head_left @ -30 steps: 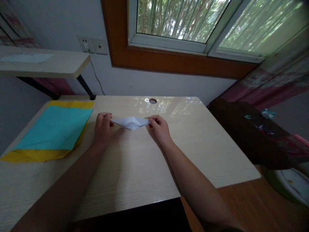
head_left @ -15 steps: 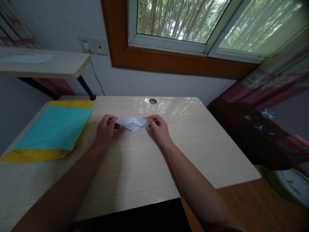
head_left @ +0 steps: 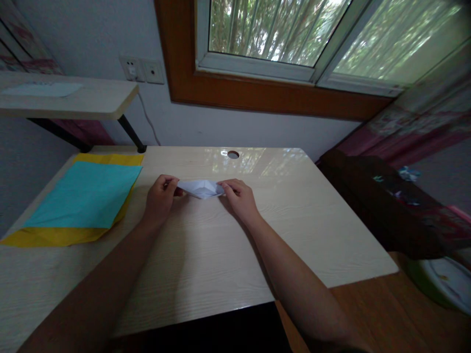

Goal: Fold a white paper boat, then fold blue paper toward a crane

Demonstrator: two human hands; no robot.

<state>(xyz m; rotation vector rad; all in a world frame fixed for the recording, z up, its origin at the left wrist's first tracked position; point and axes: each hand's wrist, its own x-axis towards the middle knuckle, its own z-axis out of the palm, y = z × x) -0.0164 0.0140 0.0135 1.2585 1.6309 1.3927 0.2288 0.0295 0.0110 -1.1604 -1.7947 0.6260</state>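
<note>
A white folded paper boat (head_left: 201,188) is stretched between my two hands, just above the desk. My left hand (head_left: 162,196) pinches its left tip between thumb and fingers. At the right end, my right hand (head_left: 239,196) grips the paper, with the thumb on the near side and the fingers partly hidden behind. A raised peak and creases show in the middle of the boat. Its two tips are covered by my fingers.
Turquoise sheets (head_left: 86,193) lie on yellow paper (head_left: 55,238) at the left of the pale wooden desk (head_left: 221,264). A raised shelf (head_left: 69,105) stands back left. The desk has a round cable hole (head_left: 233,155) near its back edge, below a window.
My right hand has shifted slightly left along the paper boat, gripping it closer to the middle. My left hand has stayed in place.
</note>
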